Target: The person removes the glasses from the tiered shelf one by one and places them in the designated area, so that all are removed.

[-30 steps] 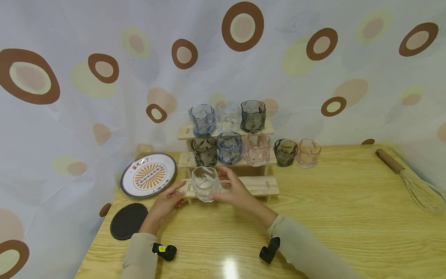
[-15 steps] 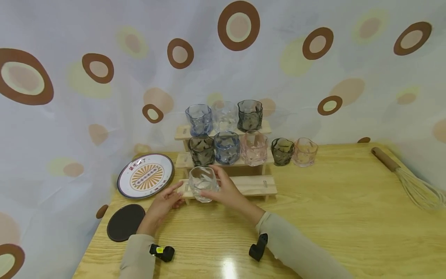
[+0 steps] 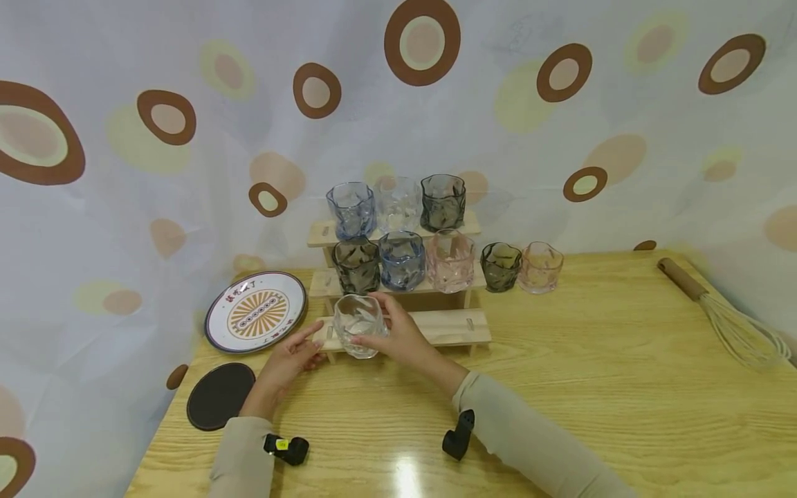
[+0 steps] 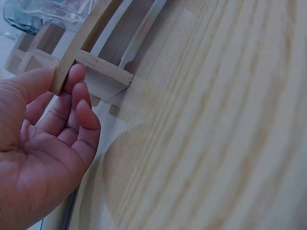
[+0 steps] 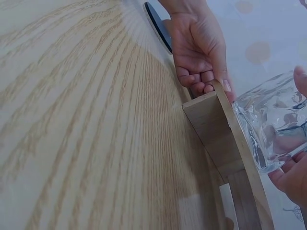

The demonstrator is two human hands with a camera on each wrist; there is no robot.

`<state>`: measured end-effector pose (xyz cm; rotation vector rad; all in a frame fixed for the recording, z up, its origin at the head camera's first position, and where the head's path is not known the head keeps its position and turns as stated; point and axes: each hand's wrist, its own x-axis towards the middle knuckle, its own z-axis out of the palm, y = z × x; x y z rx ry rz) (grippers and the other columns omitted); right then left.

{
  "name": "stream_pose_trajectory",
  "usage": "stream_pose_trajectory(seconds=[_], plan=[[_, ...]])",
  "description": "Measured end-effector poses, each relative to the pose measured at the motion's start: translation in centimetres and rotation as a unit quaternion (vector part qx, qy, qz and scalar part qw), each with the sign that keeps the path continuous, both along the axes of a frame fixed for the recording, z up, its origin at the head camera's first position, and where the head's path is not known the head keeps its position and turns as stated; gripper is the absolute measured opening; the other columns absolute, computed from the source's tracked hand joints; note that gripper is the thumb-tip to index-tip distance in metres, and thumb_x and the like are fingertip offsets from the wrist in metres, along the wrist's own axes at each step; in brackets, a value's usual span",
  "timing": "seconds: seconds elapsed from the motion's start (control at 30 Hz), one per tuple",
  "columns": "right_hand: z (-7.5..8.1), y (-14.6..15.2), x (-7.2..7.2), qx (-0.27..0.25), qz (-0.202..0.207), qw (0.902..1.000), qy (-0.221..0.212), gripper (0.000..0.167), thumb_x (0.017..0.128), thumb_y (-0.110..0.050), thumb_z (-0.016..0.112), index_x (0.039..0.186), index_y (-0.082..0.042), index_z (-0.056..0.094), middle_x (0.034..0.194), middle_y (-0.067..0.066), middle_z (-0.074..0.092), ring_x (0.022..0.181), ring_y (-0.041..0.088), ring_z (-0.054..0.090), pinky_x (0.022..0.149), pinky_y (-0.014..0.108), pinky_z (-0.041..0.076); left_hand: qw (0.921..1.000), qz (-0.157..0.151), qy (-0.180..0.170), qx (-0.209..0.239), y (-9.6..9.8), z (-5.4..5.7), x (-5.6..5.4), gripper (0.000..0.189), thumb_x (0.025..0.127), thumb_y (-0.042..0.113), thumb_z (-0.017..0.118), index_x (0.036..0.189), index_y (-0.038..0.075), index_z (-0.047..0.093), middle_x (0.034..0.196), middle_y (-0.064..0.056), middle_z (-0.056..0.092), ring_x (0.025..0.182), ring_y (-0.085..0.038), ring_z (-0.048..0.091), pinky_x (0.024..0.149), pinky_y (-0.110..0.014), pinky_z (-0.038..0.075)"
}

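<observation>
My right hand [image 3: 407,342] holds a clear faceted glass [image 3: 356,325] from its right side, thumb across the front. The glass stands upright at the left end of the lowest step of a tiered wooden rack [image 3: 448,330]. In the right wrist view, the base of the clear glass [image 5: 256,139] sits right at the board's top face. My left hand [image 3: 288,363] grips the left end of that step; the left wrist view shows the thumb above the board [image 4: 79,52] and curled fingers beneath. Dark grey, blue and pink glasses line the middle step, just behind the clear one.
The top step carries a pale blue glass [image 3: 353,211], a clear one [image 3: 398,205] and a grey one [image 3: 443,204]. Right of the rack stand a dark glass [image 3: 501,268] and a pink glass [image 3: 541,268]. A patterned plate [image 3: 257,312], black round mat [image 3: 221,396] and whisk [image 3: 725,315] lie on the table.
My right thumb has slid leftward across the front of the clear glass. The left hand keeps its place on the rack's end. The head view has shifted slightly.
</observation>
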<state>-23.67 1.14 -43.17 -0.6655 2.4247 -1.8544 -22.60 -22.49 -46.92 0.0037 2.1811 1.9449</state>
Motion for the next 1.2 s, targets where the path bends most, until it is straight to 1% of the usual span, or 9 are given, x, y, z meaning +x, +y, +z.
stream_pose_trajectory(seconds=[0.2,0.3,0.43,0.6,0.73,0.83,0.93,1.1,1.2], plan=[[-0.2,0.4,0.1,-0.003,-0.007,0.9999,0.007,0.076,0.075,-0.013,0.081,0.138,-0.002,0.039,0.126,0.015,0.052,0.115,0.029,0.051,0.095,0.044,0.044,1.0,-0.001,-0.003,-0.004,0.2,0.1,0.0,0.049,0.097,0.012,0.054,0.144,0.007,0.041,0.08,0.005,0.061,0.079,-0.007,0.062,0.067,-0.022,0.048],[-0.1,0.8,0.4,-0.008,-0.008,0.9999,0.012,0.075,0.073,-0.011,0.082,0.136,-0.001,0.041,0.124,0.015,0.053,0.113,0.028,0.052,0.093,0.042,0.045,1.0,-0.004,-0.004,-0.002,0.2,0.3,0.1,0.05,0.097,0.012,0.054,0.144,0.008,0.04,0.081,0.004,0.061,0.08,-0.007,0.062,0.068,-0.022,0.047],[0.1,1.6,0.9,-0.001,-0.012,0.9998,0.018,0.074,0.072,-0.013,0.083,0.134,-0.003,0.044,0.122,0.012,0.054,0.11,0.026,0.053,0.091,0.04,0.046,1.0,-0.007,-0.004,0.0,0.2,0.3,0.0,0.05,0.097,0.013,0.054,0.145,0.008,0.039,0.081,0.004,0.061,0.08,-0.007,0.062,0.068,-0.022,0.047],[0.5,3.1,1.6,0.014,-0.016,0.9997,0.013,0.074,0.073,-0.016,0.083,0.135,-0.006,0.044,0.124,0.01,0.053,0.113,0.025,0.051,0.095,0.042,0.043,1.0,-0.008,0.0,-0.001,0.2,0.3,0.0,0.05,0.097,0.013,0.054,0.145,0.007,0.04,0.081,0.005,0.061,0.08,-0.007,0.062,0.067,-0.022,0.047],[0.6,4.5,2.1,0.025,-0.013,0.9995,0.012,0.073,0.074,-0.016,0.082,0.135,-0.006,0.044,0.126,0.011,0.052,0.117,0.027,0.049,0.098,0.044,0.041,0.9999,-0.01,-0.001,0.003,0.2,0.3,-0.1,0.05,0.097,0.012,0.054,0.145,0.006,0.039,0.08,0.004,0.061,0.079,-0.007,0.062,0.067,-0.021,0.047],[0.6,5.8,2.5,0.036,-0.013,0.9992,0.01,0.072,0.074,-0.018,0.082,0.135,-0.009,0.044,0.127,0.011,0.051,0.118,0.027,0.048,0.097,0.045,0.041,0.9999,-0.009,0.002,0.005,0.2,0.2,-0.1,0.05,0.097,0.01,0.053,0.144,0.005,0.039,0.08,0.005,0.061,0.077,-0.006,0.061,0.066,-0.021,0.047],[0.8,7.2,3.0,0.034,-0.011,0.9993,0.006,0.071,0.075,-0.018,0.081,0.135,-0.011,0.044,0.127,0.01,0.05,0.119,0.027,0.047,0.098,0.046,0.04,0.9999,-0.008,0.004,0.005,0.3,0.2,-0.1,0.049,0.097,0.009,0.053,0.144,0.004,0.039,0.079,0.005,0.061,0.076,-0.005,0.061,0.066,-0.02,0.047],[1.1,9.7,3.5,0.027,-0.007,0.9994,0.019,0.069,0.076,-0.013,0.08,0.134,-0.009,0.043,0.127,0.013,0.049,0.119,0.03,0.046,0.099,0.046,0.04,1.0,-0.007,0.0,0.003,0.1,0.1,0.0,0.05,0.097,0.011,0.053,0.144,0.006,0.039,0.081,0.004,0.061,0.078,-0.007,0.062,0.067,-0.021,0.048],[1.1,11.3,3.7,0.025,-0.011,0.9991,0.031,0.069,0.076,-0.008,0.079,0.134,-0.006,0.042,0.125,0.015,0.05,0.117,0.032,0.048,0.096,0.044,0.043,1.0,-0.007,-0.004,0.005,0.0,0.1,0.1,0.05,0.098,0.012,0.053,0.145,0.007,0.038,0.081,0.004,0.06,0.079,-0.007,0.062,0.067,-0.021,0.047]])
